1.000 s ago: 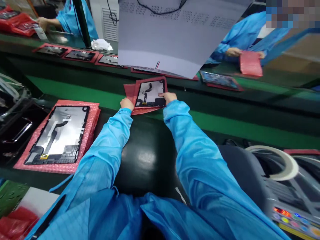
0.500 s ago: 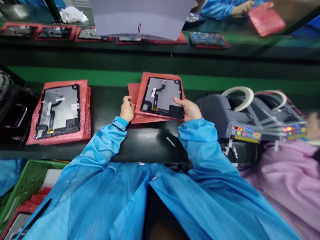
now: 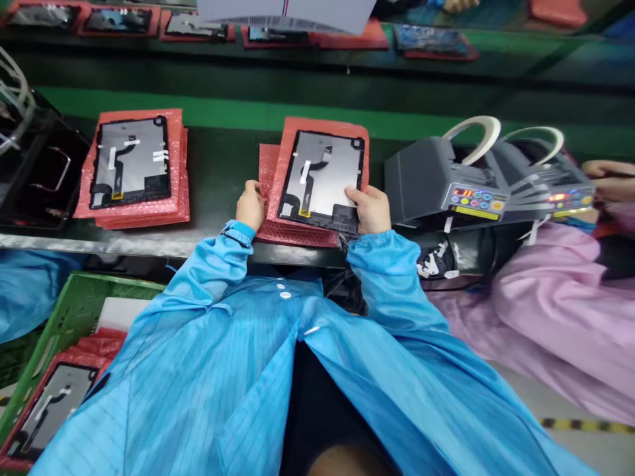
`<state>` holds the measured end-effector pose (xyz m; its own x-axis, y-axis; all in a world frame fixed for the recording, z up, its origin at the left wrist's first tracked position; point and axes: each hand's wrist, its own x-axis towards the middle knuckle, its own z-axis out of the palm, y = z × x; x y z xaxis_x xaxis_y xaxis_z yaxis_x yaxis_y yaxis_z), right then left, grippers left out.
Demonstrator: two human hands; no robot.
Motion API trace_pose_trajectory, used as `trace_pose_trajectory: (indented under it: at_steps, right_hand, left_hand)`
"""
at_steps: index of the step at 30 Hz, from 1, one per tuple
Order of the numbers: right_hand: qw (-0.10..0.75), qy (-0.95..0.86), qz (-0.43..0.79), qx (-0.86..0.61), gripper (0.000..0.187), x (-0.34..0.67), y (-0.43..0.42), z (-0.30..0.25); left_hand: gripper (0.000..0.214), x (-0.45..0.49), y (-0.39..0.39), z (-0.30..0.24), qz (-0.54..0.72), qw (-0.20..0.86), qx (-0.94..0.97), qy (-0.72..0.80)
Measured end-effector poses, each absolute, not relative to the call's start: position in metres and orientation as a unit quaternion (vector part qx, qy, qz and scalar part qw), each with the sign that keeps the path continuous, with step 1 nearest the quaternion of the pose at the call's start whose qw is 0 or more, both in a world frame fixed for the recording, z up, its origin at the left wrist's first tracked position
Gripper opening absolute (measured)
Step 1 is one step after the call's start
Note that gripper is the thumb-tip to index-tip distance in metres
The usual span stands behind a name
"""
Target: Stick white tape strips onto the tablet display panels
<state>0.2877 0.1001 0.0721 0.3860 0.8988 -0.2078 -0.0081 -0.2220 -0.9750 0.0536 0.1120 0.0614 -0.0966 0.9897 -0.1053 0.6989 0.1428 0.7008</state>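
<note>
Before me a tablet screen panel (image 3: 331, 178), grey-backed with a black frame, flex cable and yellow tab, lies on a red bubble-wrap bag (image 3: 292, 127). My right hand (image 3: 372, 208) grips its lower right corner, thumb on top of the panel and the other fingers underneath, hidden. Another red bubble-wrap bag (image 3: 268, 173) sticks out below and to the left. At that lower bag's left edge my left hand (image 3: 251, 206) is closed, its fingers curled around the edge and the fingertips partly hidden.
To the left, a similar panel (image 3: 143, 149) rests on stacked red bags. Two grey tape dispensers (image 3: 421, 178) stand at right, beside a co-worker's pink sleeve (image 3: 555, 284). A green crate (image 3: 74, 297) with bagged panels sits lower left. Several panels line the far shelf.
The whole view has shifted, showing more of the crate and lap. Both hands keep their places on the panel and bags. The co-worker's hand across the bench has moved mostly out of view.
</note>
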Motion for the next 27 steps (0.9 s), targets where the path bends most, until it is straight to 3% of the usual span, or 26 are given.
trace_pose_trajectory:
  at_steps: [4,7,11,13,17,21,27]
  right_hand:
    - [0.493,-0.330,0.493,-0.636,0.033,0.277,0.094,0.057]
    - [0.421,-0.364,0.499,-0.664,0.029,0.266,0.097,0.048]
    - [0.248,-0.525,0.305,-0.755,0.016,0.262,0.099,0.050]
    - [0.220,-0.571,0.200,-0.766,0.012,0.268,0.092,0.054]
    - [0.394,-0.455,0.236,-0.763,0.015,0.296,0.057,0.061]
    - [0.594,-0.157,0.247,-0.749,0.035,0.335,0.025,0.066]
    - [0.667,-0.044,0.262,-0.696,0.036,0.380,0.028,0.071]
  left_hand:
    - [0.036,0.043,0.105,0.060,0.271,0.310,0.597,0.688]
    - [0.038,0.038,0.104,0.057,0.268,0.329,0.598,0.680]
    - [0.040,0.031,0.103,0.056,0.232,0.317,0.629,0.671]
    - [0.037,0.026,0.104,0.060,0.194,0.277,0.672,0.659]
    - [0.021,0.017,0.129,0.075,0.168,0.117,0.828,0.521]
    - [0.031,0.029,0.178,0.074,0.139,0.117,0.943,0.277]
    - [0.043,0.044,0.214,0.044,0.109,0.162,0.958,0.210]
